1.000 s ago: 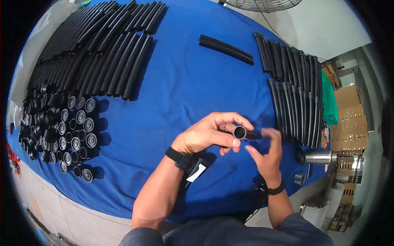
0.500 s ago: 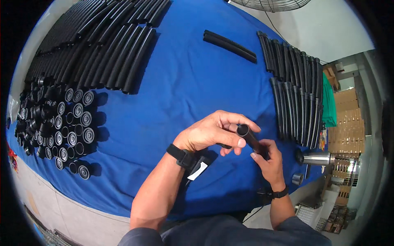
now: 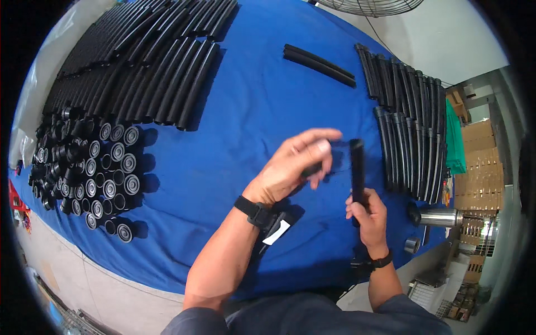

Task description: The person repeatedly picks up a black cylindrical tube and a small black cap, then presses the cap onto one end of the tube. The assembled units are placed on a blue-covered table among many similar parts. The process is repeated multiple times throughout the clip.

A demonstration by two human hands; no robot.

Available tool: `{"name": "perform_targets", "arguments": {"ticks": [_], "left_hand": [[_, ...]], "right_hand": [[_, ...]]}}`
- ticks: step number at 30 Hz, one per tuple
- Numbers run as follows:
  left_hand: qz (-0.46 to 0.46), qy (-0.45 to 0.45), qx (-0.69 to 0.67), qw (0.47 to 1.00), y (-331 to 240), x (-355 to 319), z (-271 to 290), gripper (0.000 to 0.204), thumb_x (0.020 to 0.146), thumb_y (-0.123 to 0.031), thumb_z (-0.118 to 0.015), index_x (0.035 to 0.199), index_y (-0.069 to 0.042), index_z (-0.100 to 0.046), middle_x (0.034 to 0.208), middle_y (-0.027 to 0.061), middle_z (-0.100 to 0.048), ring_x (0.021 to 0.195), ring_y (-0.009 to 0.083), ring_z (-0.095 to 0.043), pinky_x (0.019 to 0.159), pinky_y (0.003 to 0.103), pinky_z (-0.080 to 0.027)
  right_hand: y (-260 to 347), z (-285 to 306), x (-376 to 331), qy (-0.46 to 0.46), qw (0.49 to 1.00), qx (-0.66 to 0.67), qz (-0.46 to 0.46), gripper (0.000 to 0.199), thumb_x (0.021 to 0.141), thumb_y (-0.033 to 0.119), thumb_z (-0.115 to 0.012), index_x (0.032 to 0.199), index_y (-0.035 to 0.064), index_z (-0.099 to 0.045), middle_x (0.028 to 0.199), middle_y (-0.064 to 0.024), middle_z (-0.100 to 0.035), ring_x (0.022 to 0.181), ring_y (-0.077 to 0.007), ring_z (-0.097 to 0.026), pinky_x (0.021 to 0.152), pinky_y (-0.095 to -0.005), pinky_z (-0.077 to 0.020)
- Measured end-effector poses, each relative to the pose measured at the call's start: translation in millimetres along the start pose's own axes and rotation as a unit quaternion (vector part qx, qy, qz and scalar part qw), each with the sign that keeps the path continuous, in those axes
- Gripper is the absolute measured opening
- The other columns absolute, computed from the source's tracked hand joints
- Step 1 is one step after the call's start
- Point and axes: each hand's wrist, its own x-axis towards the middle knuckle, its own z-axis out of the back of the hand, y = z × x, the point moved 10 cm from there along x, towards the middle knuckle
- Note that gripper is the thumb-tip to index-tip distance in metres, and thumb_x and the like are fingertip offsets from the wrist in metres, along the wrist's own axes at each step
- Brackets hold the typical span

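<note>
My right hand [image 3: 368, 212] grips the lower end of a black tube [image 3: 357, 167] and holds it nearly upright over the blue table [image 3: 245, 106]. My left hand [image 3: 296, 164] hovers just left of the tube with its fingers spread, apart from the tube; a small dark piece shows under its fingers, too hidden to tell what it is. A row of finished black tubes [image 3: 410, 139] lies just right of the held tube.
Many long black tubes [image 3: 145, 72] lie in rows at the upper left. Several short black end caps [image 3: 89, 167] stand clustered at the left. Two tubes [image 3: 318, 64] lie apart at top centre. A metal flask [image 3: 441, 218] and a small cylinder [image 3: 412, 244] sit at the right edge.
My left hand has let go of the tube's end and opened, moving left. My right hand has swung the tube up from lying sideways to nearly upright.
</note>
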Motion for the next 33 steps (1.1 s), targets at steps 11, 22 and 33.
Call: {"name": "perform_targets", "arguments": {"ticks": [11,22,33], "left_hand": [[-0.009,-0.039,-0.218,0.975,7,5,31,0.047,0.110,-0.035,-0.048,0.134,0.005,-0.057,0.112,0.0215,-0.069,0.090,0.0304,-0.076,0.072,0.037,-0.067],[0.053,0.005,-0.142,0.988,11,1,3,0.062,0.112,-0.045,-0.036,0.125,0.010,-0.063,0.078,0.0187,-0.068,0.049,0.0203,-0.064,0.043,0.028,-0.051],[0.098,0.059,-0.093,0.989,20,-6,-12,0.064,0.110,-0.048,-0.041,0.122,0.012,-0.064,0.069,0.0156,-0.065,0.045,0.0178,-0.060,0.039,0.027,-0.048]], "right_hand": [[-5,-20,-17,0.066,0.992,0.077,-0.077,0.032,0.109,0.026,-0.051,0.124,-0.0013,-0.058,0.082,-0.0042,-0.060,0.060,-0.0080,-0.055,0.053,-0.0243,-0.0463],[2,-12,-17,0.062,0.993,0.097,-0.030,0.037,0.107,0.032,-0.056,0.123,-0.0020,-0.058,0.080,-0.0046,-0.061,0.059,-0.0090,-0.056,0.053,-0.0240,-0.0465],[5,-3,-21,0.039,0.994,0.098,-0.028,0.042,0.105,0.037,-0.059,0.123,-0.0014,-0.060,0.076,-0.0042,-0.060,0.057,-0.0091,-0.056,0.051,-0.0241,-0.0444]]}}
